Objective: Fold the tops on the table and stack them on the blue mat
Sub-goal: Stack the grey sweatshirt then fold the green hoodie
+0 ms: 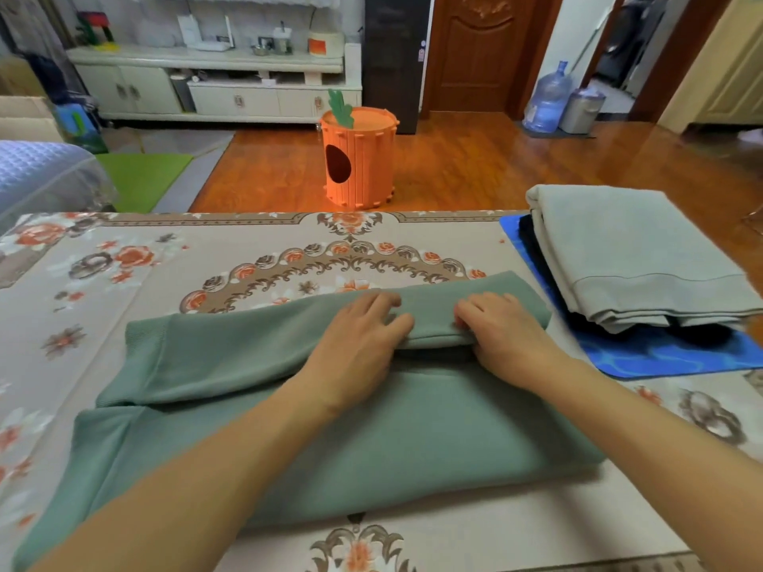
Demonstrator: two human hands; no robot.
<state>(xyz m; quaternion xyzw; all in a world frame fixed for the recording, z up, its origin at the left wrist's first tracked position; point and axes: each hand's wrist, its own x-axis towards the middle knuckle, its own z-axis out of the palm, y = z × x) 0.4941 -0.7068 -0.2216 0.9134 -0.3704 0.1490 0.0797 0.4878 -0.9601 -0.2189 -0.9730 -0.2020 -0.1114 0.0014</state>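
- Left of the blue mat, a green sweatshirt lies on the tabletop.
- Left hand and right hand both grip its folded sleeve.
- On the mat: folded grey top.

I see a glossy wooden floor beyond the surface, whose cloth is printed with flowers. An orange carrot-shaped stool stands on it, past the surface's far edge. Along the back wall runs a pale low cabinet cluttered with small items. A carved brown door is at the back, with a blue water jug and metal bin beside it. A green mat lies far left.
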